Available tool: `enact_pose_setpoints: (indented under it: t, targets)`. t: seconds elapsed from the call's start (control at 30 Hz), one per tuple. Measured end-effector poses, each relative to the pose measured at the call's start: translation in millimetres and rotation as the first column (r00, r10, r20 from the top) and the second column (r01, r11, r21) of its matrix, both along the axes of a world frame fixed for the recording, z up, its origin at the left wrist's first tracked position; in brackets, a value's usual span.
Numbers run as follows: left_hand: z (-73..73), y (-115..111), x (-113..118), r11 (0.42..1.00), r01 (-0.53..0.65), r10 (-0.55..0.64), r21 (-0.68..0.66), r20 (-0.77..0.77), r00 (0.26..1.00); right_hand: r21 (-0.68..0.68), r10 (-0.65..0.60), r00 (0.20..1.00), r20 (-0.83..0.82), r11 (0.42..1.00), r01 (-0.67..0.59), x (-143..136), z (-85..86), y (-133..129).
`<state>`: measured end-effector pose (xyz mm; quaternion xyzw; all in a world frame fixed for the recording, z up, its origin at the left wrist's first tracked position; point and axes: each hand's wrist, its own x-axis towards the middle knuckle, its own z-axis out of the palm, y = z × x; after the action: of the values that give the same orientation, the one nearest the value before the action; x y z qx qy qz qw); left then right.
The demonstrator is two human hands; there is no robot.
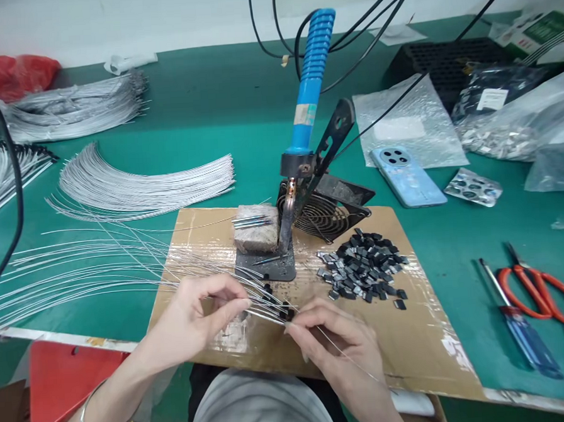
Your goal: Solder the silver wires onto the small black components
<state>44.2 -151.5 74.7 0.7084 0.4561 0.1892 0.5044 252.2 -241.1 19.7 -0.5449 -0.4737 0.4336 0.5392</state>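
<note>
Over the cardboard sheet, my left hand [205,319] pinches a thin grey-white wire [267,315] between thumb and index finger. My right hand [343,343] is closed too, thumb and fingertips meeting at the end of that wire. Another thin strand [349,357] runs out past the right fingers toward the lower right. Small black connector pieces [284,310] lie at the wire ends just beyond my fingertips; whether one is in the right fingers is hidden. Several loose wires [100,271] fan out leftward from behind my left hand.
A blue soldering iron [310,77] rests in its stand before a fan [327,212], beside a block [256,229] carrying solder-like strips. Black connectors [367,266] are heaped on the cardboard [412,349]. Wire bundles [143,187] lie left; phone [409,178], screwdriver [524,330], red-handled scissors [541,289] right.
</note>
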Motion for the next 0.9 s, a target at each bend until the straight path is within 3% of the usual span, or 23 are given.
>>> enact_pose_setpoints:
  t: [0.17,0.37,0.5,0.77,0.9]
  targets:
    - [5.2,0,-6,0.992,0.12,-0.114,0.034,-0.133,0.984,-0.082,-0.01,0.992,-0.128,0.997,-0.001,-2,-4.4,1]
    - [12.8,12,-2,0.952,0.191,-0.217,-0.24,-0.086,0.972,-0.073,0.009,0.984,-0.178,0.997,-0.022,-3,-3.6,2]
    - [12.1,16,2,0.933,0.175,-0.201,-0.313,-0.052,0.978,-0.061,0.0,0.989,-0.147,0.998,-0.01,-3,-3.1,0]
    - [13.2,14,5,0.937,0.195,-0.22,-0.29,-0.054,0.974,-0.101,-0.015,0.983,-0.182,0.995,-0.004,-3,-2.5,1]
    - [9.2,12,4,0.96,0.228,-0.253,-0.16,-0.163,0.954,-0.048,-0.015,0.996,-0.083,0.999,0.011,0,-0.3,-1]
